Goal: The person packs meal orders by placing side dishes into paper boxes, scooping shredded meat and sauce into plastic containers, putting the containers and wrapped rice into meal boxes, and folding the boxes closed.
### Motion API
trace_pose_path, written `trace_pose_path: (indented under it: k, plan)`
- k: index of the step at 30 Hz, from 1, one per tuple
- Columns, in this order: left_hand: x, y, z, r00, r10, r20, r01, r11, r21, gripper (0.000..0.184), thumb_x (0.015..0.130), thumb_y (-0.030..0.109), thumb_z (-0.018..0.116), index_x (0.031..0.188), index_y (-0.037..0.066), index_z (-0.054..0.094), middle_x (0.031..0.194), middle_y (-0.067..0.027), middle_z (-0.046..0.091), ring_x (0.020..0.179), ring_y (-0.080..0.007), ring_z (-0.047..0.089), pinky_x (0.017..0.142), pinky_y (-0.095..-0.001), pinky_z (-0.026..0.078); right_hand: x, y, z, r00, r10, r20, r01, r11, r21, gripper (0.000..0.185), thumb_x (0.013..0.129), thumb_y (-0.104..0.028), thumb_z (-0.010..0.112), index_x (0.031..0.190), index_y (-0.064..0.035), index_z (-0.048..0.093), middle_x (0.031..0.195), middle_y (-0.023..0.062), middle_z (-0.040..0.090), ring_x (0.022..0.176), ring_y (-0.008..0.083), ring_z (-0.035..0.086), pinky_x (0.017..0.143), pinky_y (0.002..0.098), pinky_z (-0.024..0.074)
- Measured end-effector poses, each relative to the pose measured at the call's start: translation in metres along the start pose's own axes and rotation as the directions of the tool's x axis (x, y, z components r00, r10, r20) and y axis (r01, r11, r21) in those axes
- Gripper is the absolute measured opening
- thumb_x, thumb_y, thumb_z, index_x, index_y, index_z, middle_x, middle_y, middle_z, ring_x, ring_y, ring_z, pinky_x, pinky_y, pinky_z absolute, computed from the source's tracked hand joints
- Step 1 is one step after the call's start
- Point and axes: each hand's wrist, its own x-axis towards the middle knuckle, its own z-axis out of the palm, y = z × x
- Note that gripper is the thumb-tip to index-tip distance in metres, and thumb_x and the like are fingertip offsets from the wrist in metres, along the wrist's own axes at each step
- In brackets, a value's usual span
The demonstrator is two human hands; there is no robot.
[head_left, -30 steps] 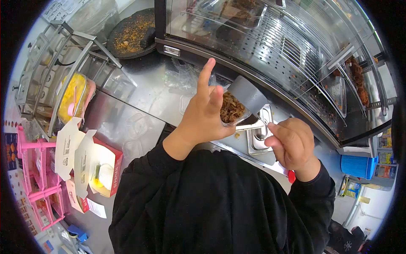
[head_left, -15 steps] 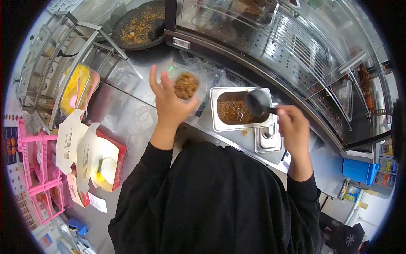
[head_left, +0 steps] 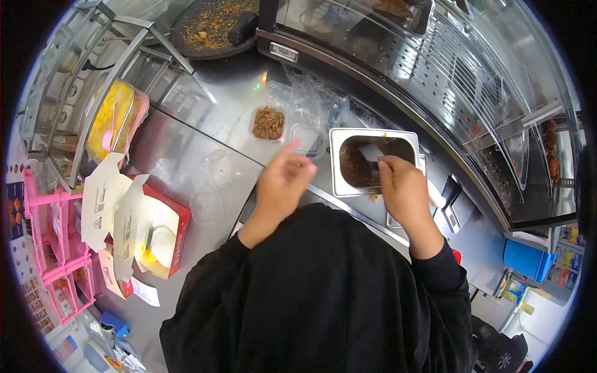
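Observation:
My right hand (head_left: 405,194) is closed around the handle of a black ladle (head_left: 374,164), whose bowl dips into a deep metal pan (head_left: 337,186) of brown sauce-like food. The hand covers part of the pan's near right corner. My left hand (head_left: 281,188) hovers left of the pan with its fingers apart and nothing in them. Beyond it, a small clear tub (head_left: 268,124) filled with shredded brown food stands on the steel counter. Beside that tub lies a clear plastic lid or tub (head_left: 308,138), partly behind my left fingertips.
An open food carton (head_left: 177,227) holding white rice sits on the left. Farther left are a container of yellow food (head_left: 113,124) and a pink rack (head_left: 61,273). A stone mortar (head_left: 208,34) stands at the back. A glass display case (head_left: 398,81) borders the right.
My left hand has set down the tub of brown food and drawn back toward me. My right hand has moved left, lowering the ladle into the pan.

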Motion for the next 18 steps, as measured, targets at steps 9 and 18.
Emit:
trace_pose_path:
  k: [9, 18]
  plan:
    - [-0.004, 0.004, 0.026, 0.885, -0.331, 0.327, 0.431, 0.847, -0.311, 0.037, 0.081, 0.007, 0.056, 0.115, -0.004, 0.046, 0.077, -0.0055, 0.058, 0.062, -0.0075, 0.052, 0.053, -0.0209, 0.043, -0.002, 0.003, 0.013, 0.976, 0.115, 0.183, -0.131, 0.988, 0.077, 0.018, 0.081, -0.015, 0.051, 0.088, -0.0011, 0.060, 0.070, 0.0182, 0.060, 0.062, 0.0324, 0.059, 0.057, 0.0408, 0.0457]
    - [0.000, 0.012, 0.028, 0.880, -0.352, 0.318, 0.444, 0.848, -0.290, 0.032, 0.081, 0.004, 0.055, 0.112, -0.003, 0.048, 0.076, -0.0057, 0.059, 0.063, -0.0084, 0.054, 0.057, -0.0215, 0.045, -0.010, 0.002, 0.003, 0.821, 0.405, 0.402, -0.571, 0.586, 0.575, 0.022, 0.086, -0.015, 0.049, 0.096, 0.0025, 0.059, 0.067, 0.0122, 0.060, 0.062, 0.0203, 0.060, 0.057, 0.0293, 0.0451]
